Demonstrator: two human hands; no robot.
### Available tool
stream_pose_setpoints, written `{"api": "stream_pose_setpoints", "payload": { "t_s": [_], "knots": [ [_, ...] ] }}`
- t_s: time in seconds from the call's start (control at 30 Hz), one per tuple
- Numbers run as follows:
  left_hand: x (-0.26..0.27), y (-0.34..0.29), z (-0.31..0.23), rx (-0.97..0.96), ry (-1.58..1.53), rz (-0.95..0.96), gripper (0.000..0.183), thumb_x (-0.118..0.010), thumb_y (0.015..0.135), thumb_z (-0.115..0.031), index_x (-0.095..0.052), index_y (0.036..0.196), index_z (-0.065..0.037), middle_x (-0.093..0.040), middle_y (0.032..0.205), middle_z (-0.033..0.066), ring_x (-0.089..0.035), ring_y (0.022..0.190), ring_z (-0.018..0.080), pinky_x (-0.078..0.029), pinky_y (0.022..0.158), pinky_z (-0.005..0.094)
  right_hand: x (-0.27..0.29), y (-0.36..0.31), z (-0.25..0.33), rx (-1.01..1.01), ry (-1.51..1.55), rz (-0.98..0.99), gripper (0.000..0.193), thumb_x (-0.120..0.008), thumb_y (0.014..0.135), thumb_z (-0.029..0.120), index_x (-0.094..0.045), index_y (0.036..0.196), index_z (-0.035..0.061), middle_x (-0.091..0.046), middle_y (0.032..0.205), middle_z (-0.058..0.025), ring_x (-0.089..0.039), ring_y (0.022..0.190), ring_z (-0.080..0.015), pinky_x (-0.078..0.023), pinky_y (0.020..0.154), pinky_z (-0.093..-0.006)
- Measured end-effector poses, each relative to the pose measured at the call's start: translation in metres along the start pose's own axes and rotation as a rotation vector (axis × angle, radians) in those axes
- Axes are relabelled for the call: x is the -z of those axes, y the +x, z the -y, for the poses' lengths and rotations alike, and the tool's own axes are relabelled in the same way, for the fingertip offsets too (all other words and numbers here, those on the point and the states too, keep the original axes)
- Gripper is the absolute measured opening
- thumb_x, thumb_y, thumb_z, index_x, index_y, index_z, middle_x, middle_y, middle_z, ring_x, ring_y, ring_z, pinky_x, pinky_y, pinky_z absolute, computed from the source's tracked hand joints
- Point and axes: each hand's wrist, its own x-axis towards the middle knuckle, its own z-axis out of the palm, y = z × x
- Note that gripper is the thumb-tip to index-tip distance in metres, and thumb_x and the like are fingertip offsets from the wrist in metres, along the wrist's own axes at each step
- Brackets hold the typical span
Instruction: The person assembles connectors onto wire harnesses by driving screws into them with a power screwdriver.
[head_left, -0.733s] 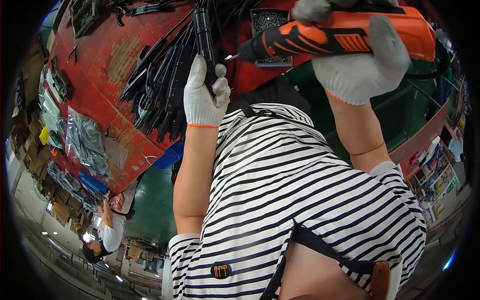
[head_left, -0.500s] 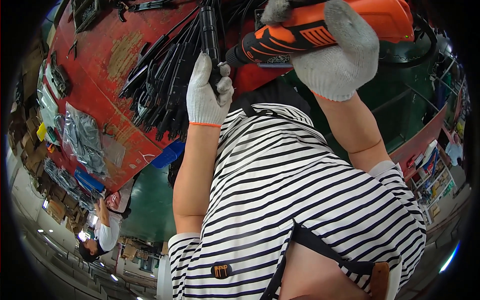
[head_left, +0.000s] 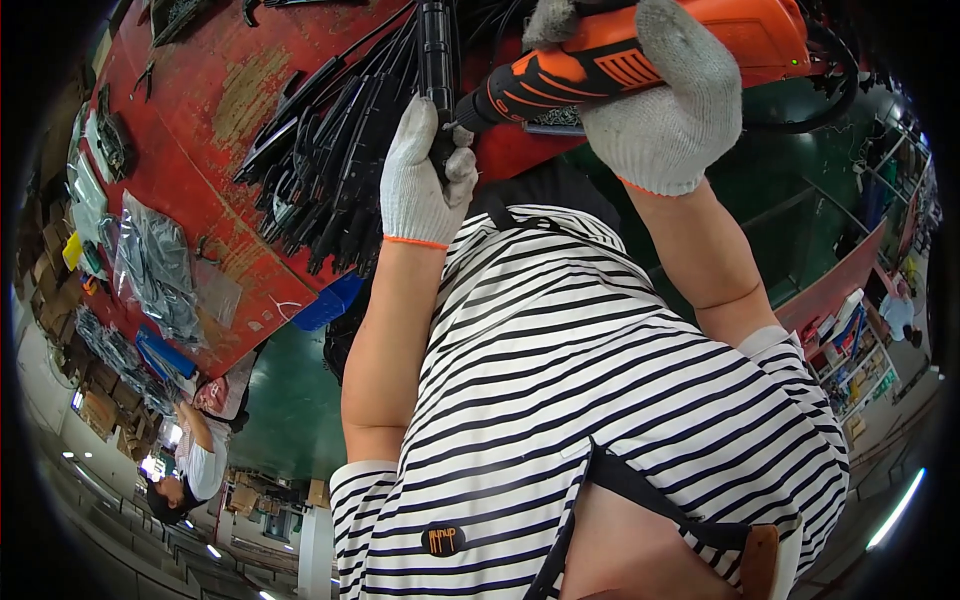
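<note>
My left hand (head_left: 425, 185), in a white knit glove, is closed around the lower end of a long black plastic bar (head_left: 436, 55). Thumb and fingertips pinch near that end. In its own glove, my right hand (head_left: 665, 125) grips an orange and black power screwdriver (head_left: 580, 72), held almost level. The tool's black nose points left and reaches the left fingertips beside the bar. Whether its tip touches a screw there is too small to tell. Left of the bar, a heap of similar black strips (head_left: 335, 160) lies on the red worktable (head_left: 215, 170).
A small tray of screws (head_left: 556, 118) sits beneath the screwdriver. A black cable (head_left: 840, 105) curves from its rear. Clear plastic bags with dark parts (head_left: 160, 270) lie at the table's left, a blue bin (head_left: 328, 302) at its near edge. Another person (head_left: 195, 465) works farther left.
My left hand and the bar have shifted slightly right, and the screwdriver slightly left, so its nose sits closer to the bar. Both grips stay the same. The background has shifted a little.
</note>
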Motion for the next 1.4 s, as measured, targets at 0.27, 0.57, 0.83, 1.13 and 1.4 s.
{"api": "stream_pose_setpoints", "payload": {
  "t_s": [0.27, 0.57, 0.83, 1.13, 1.4],
  "knots": [
    [-0.004, -0.004, -0.002, -0.026, 0.019, -0.046, 0.034, -0.063, 0.108, -0.041, -0.062, 0.122, -0.011, -0.066, 0.09, 0.0087, -0.047, 0.054, 0.0084, -0.028, 0.04, 0.0203, -0.066, -0.003, 0.013, -0.152, -0.492, -0.638, 0.03, -0.073, 0.095, 0.011, -0.062, 0.123, 0.0134, -0.072, 0.109, -0.0138, -0.074, 0.093, -0.0282, -0.063, 0.082, -0.0436],
    [0.001, -0.002, -0.004, 0.0, 0.009, 0.003, 0.024, -0.066, 0.107, -0.038, -0.057, 0.119, -0.02, -0.066, 0.086, 0.0069, -0.051, 0.051, 0.0103, -0.032, 0.041, 0.0203, -0.017, 0.001, -0.004, 0.018, 0.129, -0.266, 0.027, -0.072, 0.096, 0.013, -0.062, 0.122, 0.0131, -0.073, 0.108, -0.0135, -0.074, 0.092, -0.0275, -0.063, 0.082, -0.0425],
    [0.004, -0.001, -0.003, -0.006, 0.025, -0.009, 0.026, -0.066, 0.107, -0.039, -0.057, 0.121, -0.02, -0.066, 0.086, 0.0069, -0.051, 0.052, 0.0101, -0.032, 0.04, 0.0201, -0.008, -0.003, -0.004, 0.038, 0.048, -0.218, 0.025, -0.071, 0.097, 0.013, -0.062, 0.121, 0.0126, -0.074, 0.106, -0.012, -0.075, 0.09, -0.0275, -0.064, 0.081, -0.0422],
    [-0.005, -0.005, -0.002, -0.045, 0.063, -0.056, 0.027, -0.062, 0.109, -0.04, -0.062, 0.115, -0.013, -0.069, 0.086, 0.008, -0.048, 0.052, 0.0082, -0.028, 0.039, 0.0201, -0.056, -0.003, 0.003, -0.014, -0.294, -0.57, 0.024, -0.07, 0.097, 0.011, -0.062, 0.119, 0.0124, -0.073, 0.102, -0.0112, -0.073, 0.084, -0.0263, -0.062, 0.078, -0.0425],
    [-0.007, -0.005, -0.001, -0.063, 0.075, -0.086, 0.026, -0.066, 0.107, -0.038, -0.06, 0.119, -0.015, -0.07, 0.088, 0.0089, -0.05, 0.053, 0.0086, -0.028, 0.039, 0.0197, -0.071, 0.001, 0.005, -0.051, -0.653, -0.871, 0.021, -0.069, 0.097, 0.011, -0.059, 0.115, 0.0129, -0.072, 0.097, -0.0102, -0.072, 0.081, -0.025, -0.06, 0.076, -0.0415]
  ]
}}
